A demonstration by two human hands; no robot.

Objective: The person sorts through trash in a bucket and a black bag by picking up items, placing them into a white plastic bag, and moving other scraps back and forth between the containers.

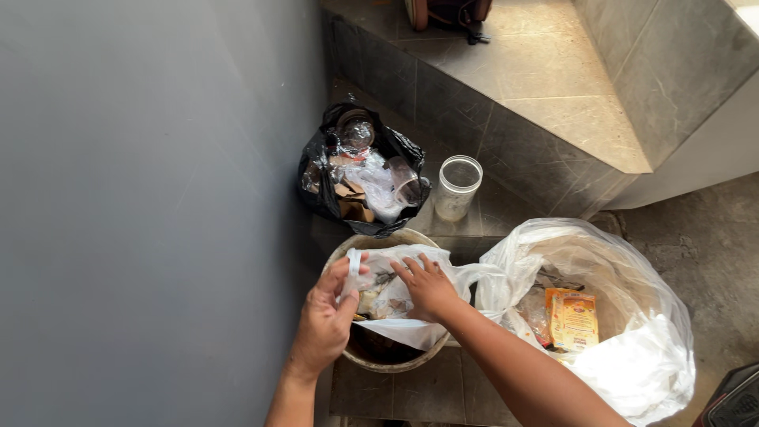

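Observation:
My left hand point(326, 316) pinches the edge of a thin white plastic bag point(403, 328) that lies across a round tan bucket point(387, 365). My right hand point(427, 286) rests flat on top of the same bag, fingers spread, pressing on it. Scraps and wrappers show through the bag between my hands. The bucket's inside is mostly hidden by the bag and my hands.
A black rubbish bag point(320, 186) with plastic bottles and cardboard sits behind the bucket. A clear lidless plastic jar point(458, 190) stands beside it. A large white bag point(632, 348) holding an orange packet point(575, 319) lies at right. Grey wall at left, stone steps behind.

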